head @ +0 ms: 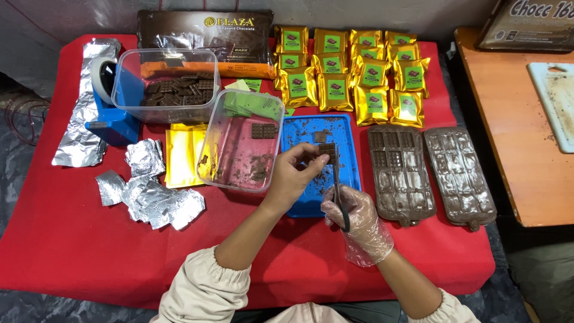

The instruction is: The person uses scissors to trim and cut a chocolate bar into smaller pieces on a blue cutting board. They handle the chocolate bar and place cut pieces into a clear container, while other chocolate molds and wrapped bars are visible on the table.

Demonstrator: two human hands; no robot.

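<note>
Red cloth [72,239] covers the work surface; on it, at the far edge, a large dark wrapped slab [206,36]; beside that, rows of gold pouches [353,75] with green labels; nearer, two brown chocolate moulds [430,176] lying side by side, well clear of the hands. At left, a clear tub [164,84] holding chocolate pieces; a second clear tub [239,140], smeared, tilted against the first; crumpled foil sheets [149,188] lie apart at the near left. Centre: a blue tray [305,206], crumb-strewn.

Above the tray, the left hand [290,179], bare, pinches a small chocolate bar [326,149] between thumb and fingertips, remaining fingers curled. The right hand [359,218], in a clear glove, is closed about the handles of a pair of scissors [338,188], blades pointing up to the bar's lower edge; whether the blades touch it cannot be told.

Judgement: the bar is light, rigid and brittle, liable to snap along its segment lines and to soften under warm skin; best held by its side edges, lightly, away from the blade.
</note>
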